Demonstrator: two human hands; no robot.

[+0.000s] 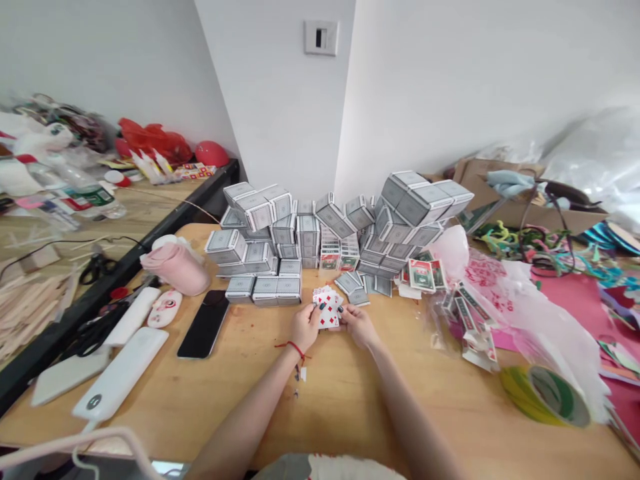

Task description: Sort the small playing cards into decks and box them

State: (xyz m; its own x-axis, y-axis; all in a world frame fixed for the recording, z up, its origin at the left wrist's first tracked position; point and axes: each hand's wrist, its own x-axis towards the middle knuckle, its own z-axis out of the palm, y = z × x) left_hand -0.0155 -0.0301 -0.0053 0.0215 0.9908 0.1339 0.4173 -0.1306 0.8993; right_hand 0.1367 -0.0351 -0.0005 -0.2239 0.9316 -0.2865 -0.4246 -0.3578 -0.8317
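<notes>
Both of my hands meet over the middle of the wooden table (350,393). My left hand (304,327), with a red string round its wrist, and my right hand (358,325) together hold a small fan of playing cards (327,309) showing red diamonds. Fingers of both hands are closed on the cards' edges. Just behind the cards stands a big heap of grey card boxes (280,233), with more boxes stacked higher at the right (425,200). Loose cards and opened packs (423,273) lie beside the heap.
A black phone (204,324), white power banks (120,373), a pink bottle (175,267) and scissors (95,330) lie at the left. Clear plastic bags (500,313), a yellow-green tape roll (545,395) and red paper (580,300) crowd the right. A second cluttered table (60,220) stands far left.
</notes>
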